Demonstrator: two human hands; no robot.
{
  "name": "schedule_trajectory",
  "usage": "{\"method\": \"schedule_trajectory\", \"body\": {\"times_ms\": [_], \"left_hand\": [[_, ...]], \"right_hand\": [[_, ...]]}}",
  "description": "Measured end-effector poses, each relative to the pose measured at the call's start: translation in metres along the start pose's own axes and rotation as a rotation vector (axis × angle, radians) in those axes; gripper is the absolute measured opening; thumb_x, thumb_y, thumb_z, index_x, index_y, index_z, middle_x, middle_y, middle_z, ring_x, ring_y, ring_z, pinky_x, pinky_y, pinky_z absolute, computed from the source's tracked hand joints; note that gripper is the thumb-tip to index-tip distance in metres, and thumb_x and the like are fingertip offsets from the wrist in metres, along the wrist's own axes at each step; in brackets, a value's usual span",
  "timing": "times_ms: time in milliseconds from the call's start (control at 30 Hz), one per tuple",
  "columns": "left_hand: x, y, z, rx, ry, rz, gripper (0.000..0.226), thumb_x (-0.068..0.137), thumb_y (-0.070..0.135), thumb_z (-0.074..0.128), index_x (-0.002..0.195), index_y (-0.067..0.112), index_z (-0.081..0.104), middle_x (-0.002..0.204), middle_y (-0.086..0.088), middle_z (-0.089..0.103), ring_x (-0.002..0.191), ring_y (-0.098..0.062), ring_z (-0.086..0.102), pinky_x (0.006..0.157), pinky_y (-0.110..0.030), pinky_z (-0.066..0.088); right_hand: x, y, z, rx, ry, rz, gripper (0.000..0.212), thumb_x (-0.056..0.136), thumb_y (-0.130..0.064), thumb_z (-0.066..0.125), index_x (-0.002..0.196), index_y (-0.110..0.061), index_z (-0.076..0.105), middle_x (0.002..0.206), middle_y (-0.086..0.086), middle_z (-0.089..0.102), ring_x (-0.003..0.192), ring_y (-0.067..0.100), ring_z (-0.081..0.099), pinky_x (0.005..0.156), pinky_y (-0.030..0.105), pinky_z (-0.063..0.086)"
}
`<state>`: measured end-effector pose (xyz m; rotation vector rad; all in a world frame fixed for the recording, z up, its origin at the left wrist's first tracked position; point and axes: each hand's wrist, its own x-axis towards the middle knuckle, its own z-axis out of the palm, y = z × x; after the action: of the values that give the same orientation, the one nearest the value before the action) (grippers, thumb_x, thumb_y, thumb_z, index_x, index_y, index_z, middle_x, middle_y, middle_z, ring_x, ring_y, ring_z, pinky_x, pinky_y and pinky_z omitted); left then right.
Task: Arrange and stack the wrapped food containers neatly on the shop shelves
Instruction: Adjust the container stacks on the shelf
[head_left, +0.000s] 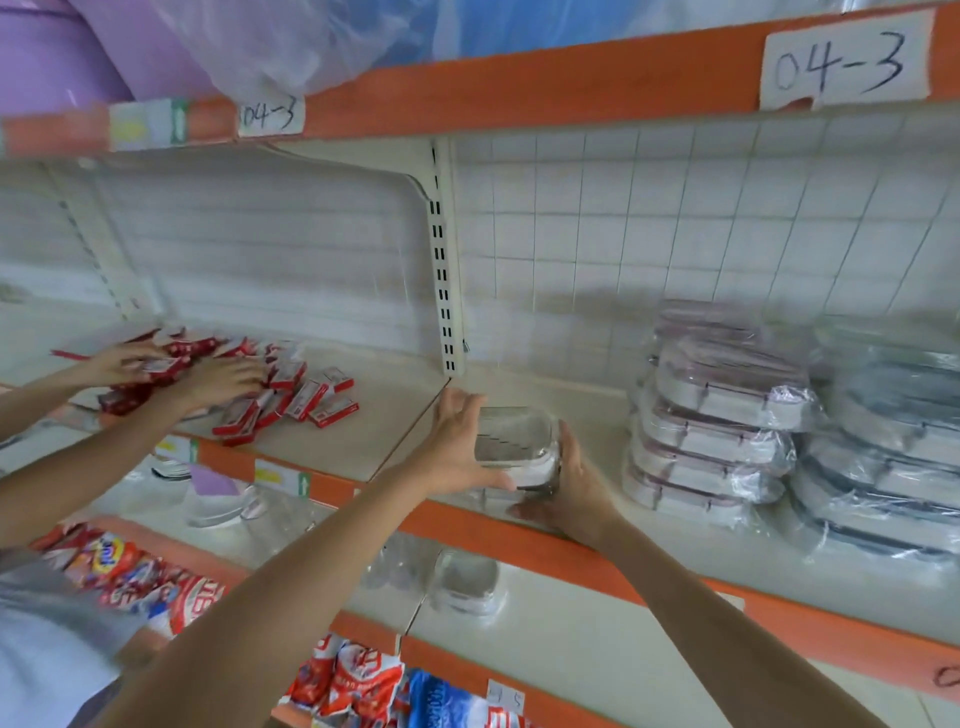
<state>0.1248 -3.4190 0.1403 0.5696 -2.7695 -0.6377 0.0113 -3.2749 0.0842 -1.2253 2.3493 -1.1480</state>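
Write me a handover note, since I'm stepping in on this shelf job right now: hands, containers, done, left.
Left hand and right hand both grip one small wrapped container at the middle shelf's front edge.
Done: two stacks of wrapped containers, pink-trimmed and dark-trimmed, stand to the right.
Left: set this container down neatly; more containers lie on the shelf below.

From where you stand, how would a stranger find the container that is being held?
Look at the middle shelf with the orange front edge. Left of the wrapped stacks, near the front, the left hand and right hand grip one small clear container. It alone stands single, unstacked.
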Motion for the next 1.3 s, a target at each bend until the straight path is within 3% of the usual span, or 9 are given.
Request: {"method": "schedule_trajectory", "body": {"times_ms": [167, 267, 367, 467, 567, 767, 933, 1067, 1300], "left_hand": [[-0.009, -0.034, 0.023, -0.314, 0.155, -0.072, 0.110, 0.058, 0.031, 0.091, 0.142, 0.013, 0.021, 0.128, 0.003, 0.022, 0.126, -0.006, 0.026, 0.095, 0.004, 0.014], [0.003, -0.046, 0.026, -0.361, 0.111, -0.078, 0.109, 0.060, 0.028, 0.090, 0.143, 0.014, 0.022, 0.131, 0.005, 0.025, 0.125, -0.002, 0.029, 0.103, -0.009, 0.022], [0.029, -0.049, 0.018, -0.393, 0.062, -0.034, 0.099, 0.061, 0.019, 0.090, 0.141, 0.010, 0.034, 0.136, -0.004, 0.040, 0.127, -0.015, 0.042, 0.108, -0.030, 0.037], [0.053, -0.052, 0.017, -0.486, 0.083, -0.025, 0.093, 0.060, 0.013, 0.090, 0.140, 0.014, 0.041, 0.128, -0.007, 0.048, 0.117, -0.021, 0.052, 0.098, -0.028, 0.047], [0.074, -0.059, 0.023, -0.577, 0.070, -0.001, 0.091, 0.061, 0.015, 0.090, 0.138, 0.016, 0.041, 0.130, -0.013, 0.052, 0.121, -0.026, 0.052, 0.104, -0.041, 0.043], [0.107, -0.061, 0.049, -0.650, 0.102, -0.136, 0.096, 0.072, 0.025, 0.083, 0.146, 0.012, 0.022, 0.144, -0.002, 0.041, 0.126, -0.019, 0.048, 0.107, -0.036, 0.039], [0.117, -0.059, 0.065, -0.686, 0.114, -0.159, 0.072, 0.078, 0.031, 0.077, 0.132, 0.016, 0.033, 0.124, 0.009, 0.052, 0.104, -0.007, 0.053, 0.081, -0.018, 0.036], [0.115, -0.060, 0.074, -0.683, 0.148, -0.139, 0.067, 0.078, 0.035, 0.076, 0.130, 0.018, 0.038, 0.116, 0.013, 0.055, 0.104, -0.005, 0.053, 0.082, -0.019, 0.036], [0.113, -0.067, 0.078, -0.644, 0.204, -0.053, 0.051, 0.084, 0.022, 0.072, 0.127, 0.013, 0.048, 0.119, 0.004, 0.059, 0.111, -0.013, 0.057, 0.086, -0.016, 0.039]], "right_hand": [[0.007, 0.008, 0.004, 0.052, 0.056, -0.046, 0.129, 0.060, -0.025, 0.088, 0.150, -0.023, -0.004, 0.147, 0.002, 0.032, 0.130, 0.019, 0.039, 0.102, 0.022, 0.034], [0.012, 0.009, 0.007, 0.083, 0.063, -0.036, 0.124, 0.062, -0.024, 0.088, 0.150, -0.023, 0.000, 0.147, -0.001, 0.030, 0.131, 0.017, 0.038, 0.107, 0.034, 0.038], [0.027, 0.007, 0.014, 0.129, 0.133, 0.025, 0.118, 0.062, -0.015, 0.085, 0.150, -0.012, 0.006, 0.145, 0.004, 0.034, 0.131, 0.019, 0.037, 0.107, 0.026, 0.033], [0.050, 0.003, 0.021, 0.051, 0.251, 0.035, 0.107, 0.062, -0.008, 0.083, 0.146, 0.001, 0.016, 0.141, 0.014, 0.036, 0.131, 0.029, 0.034, 0.105, 0.020, 0.025], [0.069, 0.010, 0.018, 0.006, 0.289, 0.131, 0.108, 0.064, -0.016, 0.083, 0.148, -0.010, 0.016, 0.136, 0.013, 0.034, 0.128, 0.029, 0.032, 0.110, 0.031, 0.027], [0.093, 0.019, 0.008, 0.149, 0.305, 0.280, 0.106, 0.068, -0.015, 0.083, 0.149, -0.016, 0.015, 0.140, 0.006, 0.031, 0.124, 0.021, 0.042, 0.101, 0.027, 0.036], [0.091, 0.020, 0.008, 0.259, 0.398, 0.291, 0.086, 0.072, -0.008, 0.080, 0.142, -0.009, 0.030, 0.131, 0.004, 0.051, 0.082, -0.012, 0.058, 0.070, 0.000, 0.040], [0.087, 0.019, 0.011, 0.193, 0.508, 0.365, 0.068, 0.073, -0.014, 0.079, 0.128, -0.003, 0.041, 0.128, 0.010, 0.043, 0.103, 0.020, 0.058, 0.086, 0.021, 0.042], [0.086, 0.020, 0.012, 0.179, 0.520, 0.335, 0.056, 0.078, -0.010, 0.074, 0.125, -0.003, 0.045, 0.120, 0.008, 0.050, 0.099, 0.018, 0.062, 0.089, 0.026, 0.048]]}}
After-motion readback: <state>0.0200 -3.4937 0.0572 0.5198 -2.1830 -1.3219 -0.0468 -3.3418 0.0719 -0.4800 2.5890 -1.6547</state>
